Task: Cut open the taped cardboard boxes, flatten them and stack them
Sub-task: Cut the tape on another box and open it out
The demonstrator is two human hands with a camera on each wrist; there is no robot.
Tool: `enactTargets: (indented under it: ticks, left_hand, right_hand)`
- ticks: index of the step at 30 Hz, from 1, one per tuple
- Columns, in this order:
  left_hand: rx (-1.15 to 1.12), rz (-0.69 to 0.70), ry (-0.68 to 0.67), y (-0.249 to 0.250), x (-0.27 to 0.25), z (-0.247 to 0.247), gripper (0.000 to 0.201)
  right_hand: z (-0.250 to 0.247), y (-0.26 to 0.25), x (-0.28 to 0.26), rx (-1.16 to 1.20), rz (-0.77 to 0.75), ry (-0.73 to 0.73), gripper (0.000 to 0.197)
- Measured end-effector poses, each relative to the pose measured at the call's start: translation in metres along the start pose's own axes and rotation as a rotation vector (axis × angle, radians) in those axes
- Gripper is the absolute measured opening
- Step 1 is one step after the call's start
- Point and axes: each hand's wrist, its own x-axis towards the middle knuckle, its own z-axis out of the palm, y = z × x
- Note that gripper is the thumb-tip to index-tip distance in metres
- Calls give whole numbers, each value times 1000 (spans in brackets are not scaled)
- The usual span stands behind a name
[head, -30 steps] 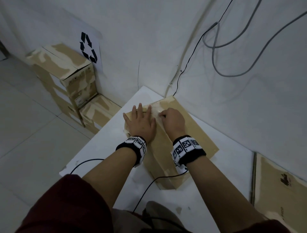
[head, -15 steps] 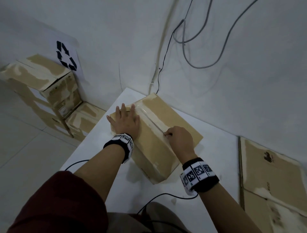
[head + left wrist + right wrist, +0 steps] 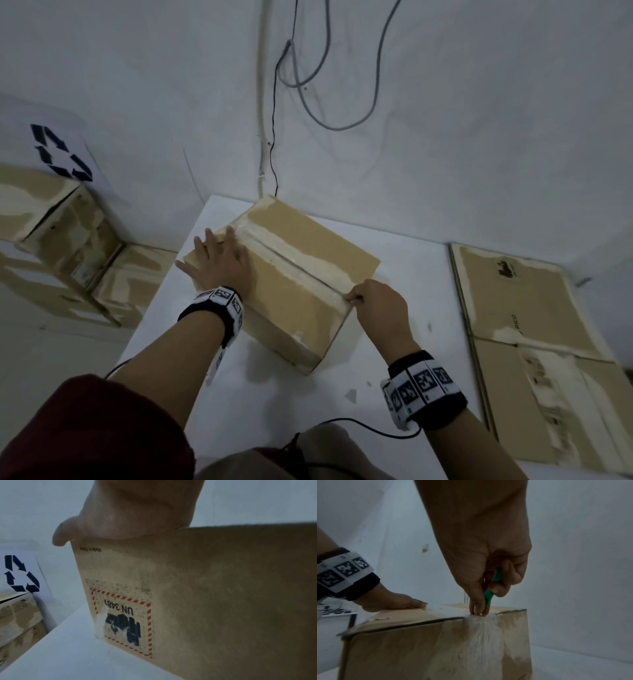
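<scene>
Box (image 3: 301, 274) is sitting on the white surface (image 3: 404, 308), near the far left corner, close to the wall (image 3: 479, 137). Its long axis is running from far-left to near-right across my view, and the tape seam (image 3: 294, 267) along the top is following that same line.

Left hand (image 3: 219, 263) is lying flat on the far-left part of the lid, fingers (image 3: 209, 240) straight and spread, pressing down. Thumb is hanging just over the box's left edge.

Right hand (image 3: 488, 574) is sitting at the near-right end of the seam, at the top edge of the box. Its fingers (image 3: 476, 608) are curling tightly round a green cutter (image 3: 489, 595), tips touching the tape where it is folding over the edge. The blade itself is hidden, so I cannot tell whether it is in the tape.

Writing: the box side facing the left wrist camera is showing "Made in China" and a red-dashed label (image 3: 121, 620) reading "UN 3481", both appearing upside down in that view, with a dark battery pictogram beneath.

A recycling sign (image 3: 60, 156) is hanging on the wall at left, above other cardboard boxes (image 3: 61, 233) standing on the floor. Flattened cardboard (image 3: 520, 325) is lying to my right; a dark logo and letters resembling "PICO" are printed on it, too blurred to confirm. Cables (image 3: 308, 85) are hanging down the wall.
</scene>
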Motion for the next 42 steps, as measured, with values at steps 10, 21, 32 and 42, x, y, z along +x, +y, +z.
enactTargets:
  ticks: [10,21,32,42]
  left_hand:
    - [-137,1055,-137,44,-56,14,40]
    - [-93,1198,1,57,-64,34,39]
    - [5,1202,-67,79,-73,37,69]
    - [-154,1141,-72,90,-73,37,52]
  right_hand:
    - [4,-5,-6,9,35,52,25]
    - [18,-5,-25,28,91,157,24]
    - [18,-3,-19,2,135,193,21]
    - [3,25,-29,2,-21,360,20]
